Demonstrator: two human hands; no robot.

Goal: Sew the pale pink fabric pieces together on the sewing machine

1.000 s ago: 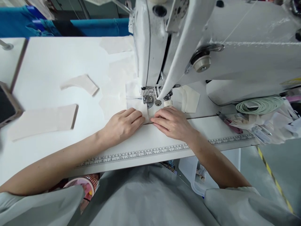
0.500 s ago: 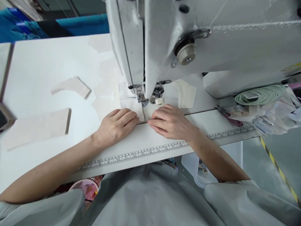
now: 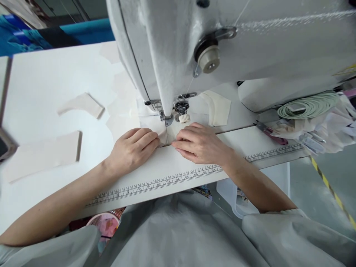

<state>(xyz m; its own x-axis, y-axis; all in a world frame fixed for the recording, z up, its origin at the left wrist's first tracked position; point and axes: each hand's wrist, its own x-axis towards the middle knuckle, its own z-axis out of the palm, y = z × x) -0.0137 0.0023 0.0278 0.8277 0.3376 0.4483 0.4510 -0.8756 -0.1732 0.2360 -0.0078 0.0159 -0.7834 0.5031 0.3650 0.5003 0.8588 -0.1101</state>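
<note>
A pale fabric piece (image 3: pixel 160 128) lies under the presser foot of the sewing machine (image 3: pixel 167 55), its near edge reaching my fingers. My left hand (image 3: pixel 135 149) has its fingers pressed together on the left part of that edge. Just to the right, my right hand (image 3: pixel 198 144) pinches at the fabric's near edge, thumb tucked below the fingers. A small gap separates the two hands. The fingertips partly hide the cloth. Behind my right hand, cream curved pieces (image 3: pixel 221 109) rest beside the machine's thread tension spring.
Cut fabric stacks, one curved (image 3: pixel 82 104) and one long (image 3: pixel 46 154), lie on the left. A printed ruler (image 3: pixel 155 184) runs along the front edge. Snips (image 3: pixel 271 134), a green cord coil (image 3: pixel 308 105) and scraps sit right. A plastic bin (image 3: pixel 239 204) is below.
The whole view has shifted slightly, with the machine head appearing further left. My left hand sits a little further left from my right hand, and the fabric between them shows slightly more.
</note>
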